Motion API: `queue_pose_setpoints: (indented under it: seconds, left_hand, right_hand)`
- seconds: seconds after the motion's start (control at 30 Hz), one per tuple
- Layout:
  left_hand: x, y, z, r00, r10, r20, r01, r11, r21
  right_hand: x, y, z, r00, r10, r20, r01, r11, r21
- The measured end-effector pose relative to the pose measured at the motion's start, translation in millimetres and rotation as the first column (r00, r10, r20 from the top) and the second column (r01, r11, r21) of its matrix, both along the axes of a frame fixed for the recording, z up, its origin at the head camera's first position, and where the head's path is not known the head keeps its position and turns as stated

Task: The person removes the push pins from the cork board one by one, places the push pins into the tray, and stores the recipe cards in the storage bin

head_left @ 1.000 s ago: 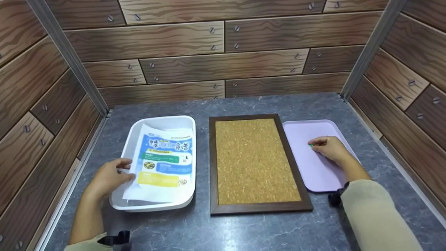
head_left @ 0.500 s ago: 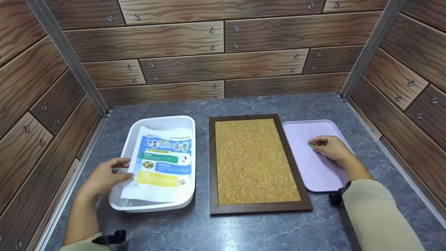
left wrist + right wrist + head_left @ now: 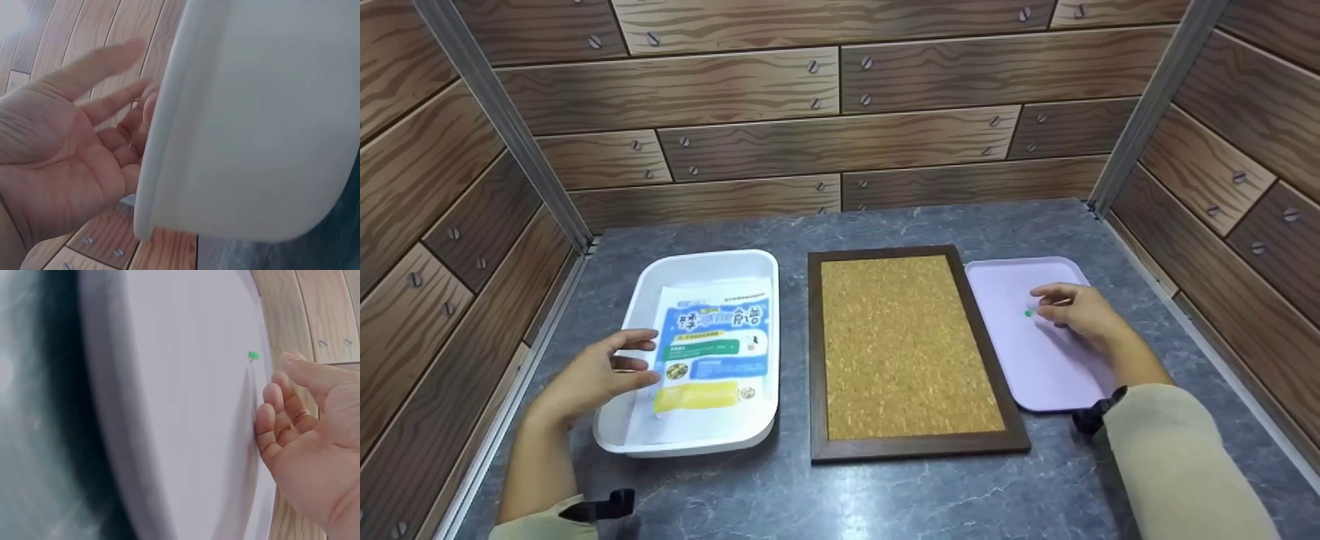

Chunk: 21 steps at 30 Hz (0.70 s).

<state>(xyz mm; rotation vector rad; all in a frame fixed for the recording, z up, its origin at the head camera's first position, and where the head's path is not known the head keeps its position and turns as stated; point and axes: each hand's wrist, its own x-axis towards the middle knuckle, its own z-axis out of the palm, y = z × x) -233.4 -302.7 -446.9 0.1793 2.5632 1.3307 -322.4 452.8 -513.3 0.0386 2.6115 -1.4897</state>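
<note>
In the head view my left hand [image 3: 598,373] hovers over the left rim of a white plastic tub [image 3: 611,442], fingers loosely bent and apart, holding nothing. Printed paper sheets [image 3: 712,337] in blue, green and yellow lie inside the tub, close to the fingertips. On the lilac tray [image 3: 1005,285] to the right sits a small green pushpin [image 3: 1028,313], seen also in the right wrist view as a pushpin [image 3: 253,355] with a pale tip. My right hand [image 3: 1080,311] is just right of the pushpin, fingers relaxed and apart from it.
A cork board [image 3: 911,345] with a dark brown frame lies between the tub and the tray, its right edge close to the tray. Wood-patterned walls [image 3: 840,142] enclose the dark marbled tabletop [image 3: 900,495] at the back and sides.
My right hand has let go of the green pushpin and drawn slightly right. The top sheet has settled lower in the tub, and my left fingers have shifted a little up and right.
</note>
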Motion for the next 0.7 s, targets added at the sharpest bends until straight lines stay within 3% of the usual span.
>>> queue_pose_setpoints:
  seconds: [0.1, 0.3, 0.5, 0.7]
  left_hand:
    - [-2.4, 6.5, 2.0, 0.999, -0.038, 0.005, 0.038, 0.998, 0.046]
    - [-10.0, 23.6, 6.8, 0.995, -0.100, -0.001, 0.100, 0.994, 0.051]
    - [-18.0, 47.8, 13.5, 0.988, -0.154, -0.013, 0.154, 0.987, 0.037]
    - [-24.7, 76.6, 25.0, 0.984, -0.170, -0.052, 0.167, 0.985, -0.052]
  right_hand:
    - [-1.4, -5.4, 7.4, 0.999, 0.018, 0.050, -0.019, 1.000, 0.013]
    - [-1.7, -22.5, 29.8, 0.982, 0.103, 0.159, -0.127, 0.981, 0.148]
    - [4.4, -48.1, 56.6, 0.964, 0.187, 0.187, -0.235, 0.930, 0.281]
    - [12.2, -81.4, 78.1, 0.947, 0.277, 0.162, -0.318, 0.876, 0.363]
